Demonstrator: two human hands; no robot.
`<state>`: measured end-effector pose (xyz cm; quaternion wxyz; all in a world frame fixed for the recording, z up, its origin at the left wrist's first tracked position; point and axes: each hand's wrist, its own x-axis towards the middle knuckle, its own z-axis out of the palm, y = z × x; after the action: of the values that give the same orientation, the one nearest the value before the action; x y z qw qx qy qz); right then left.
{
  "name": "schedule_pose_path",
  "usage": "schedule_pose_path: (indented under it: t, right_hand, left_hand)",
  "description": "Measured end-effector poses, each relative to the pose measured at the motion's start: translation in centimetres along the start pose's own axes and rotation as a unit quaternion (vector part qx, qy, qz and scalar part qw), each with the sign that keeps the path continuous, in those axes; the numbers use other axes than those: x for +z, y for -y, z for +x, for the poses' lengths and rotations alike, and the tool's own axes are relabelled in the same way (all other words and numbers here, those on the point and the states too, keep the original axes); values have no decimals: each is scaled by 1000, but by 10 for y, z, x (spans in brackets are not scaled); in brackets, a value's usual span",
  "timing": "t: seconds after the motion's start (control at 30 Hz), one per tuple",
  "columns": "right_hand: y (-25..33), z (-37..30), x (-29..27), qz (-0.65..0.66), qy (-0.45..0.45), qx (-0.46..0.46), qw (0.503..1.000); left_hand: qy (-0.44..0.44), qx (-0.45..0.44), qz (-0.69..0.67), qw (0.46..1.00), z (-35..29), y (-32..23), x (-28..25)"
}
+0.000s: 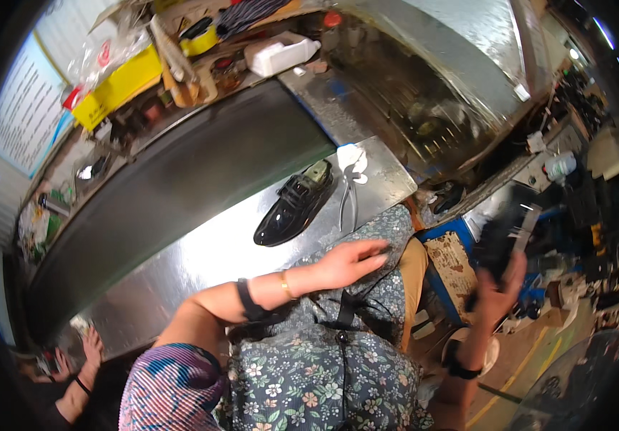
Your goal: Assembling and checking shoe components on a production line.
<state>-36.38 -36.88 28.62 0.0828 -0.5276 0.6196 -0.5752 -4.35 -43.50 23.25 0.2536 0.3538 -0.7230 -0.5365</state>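
A glossy black lace-up shoe (294, 207) rests on the shiny metal table (194, 251), its toe toward the lower left. Just right of it lie pliers (350, 207) with grey handles, their upper end by a crumpled white piece (352, 159). My left hand (356, 263) hovers over my apron below the pliers, fingers stretched out and holding nothing. Off to the right, away from the table, my right hand (500, 291) grips a dark object (502, 237) with a pale strip along one side. Motion blur hides what kind of thing it is.
Behind the table runs a dark conveyor belt (202, 158). A yellow bin (119, 86) and a white jug (281, 56) stand on the shelf beyond. At the lower left are another person's hands (92, 346). A blue-framed rusty panel (447, 269) is at right.
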Motion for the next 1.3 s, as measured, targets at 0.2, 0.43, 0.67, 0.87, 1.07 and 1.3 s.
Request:
schedule_pose_path:
  t: [0.2, 0.43, 0.67, 0.87, 1.07, 1.3]
  right_hand:
    - [84, -59, 109, -48, 245, -147, 957]
    - [49, -37, 88, 111, 586, 172, 784]
    - [-9, -104, 76, 407, 201, 577, 679]
    - [-46, 40, 213, 310, 129, 281, 899]
    - [-101, 101, 331, -67, 182, 60, 979]
    - [32, -65, 256, 422, 375, 323, 759]
  left_hand:
    - [-211, -64, -511, 831, 50, -6, -26]
    - [73, -27, 118, 990, -16, -47, -38]
    - [-292, 3, 129, 948, -57, 37, -87]
    - [-350, -79, 308, 881, -39, 81, -114]
    - [-305, -135, 304, 892, 11, 83, -114]
    - [-395, -92, -199, 892, 3, 66, -78]
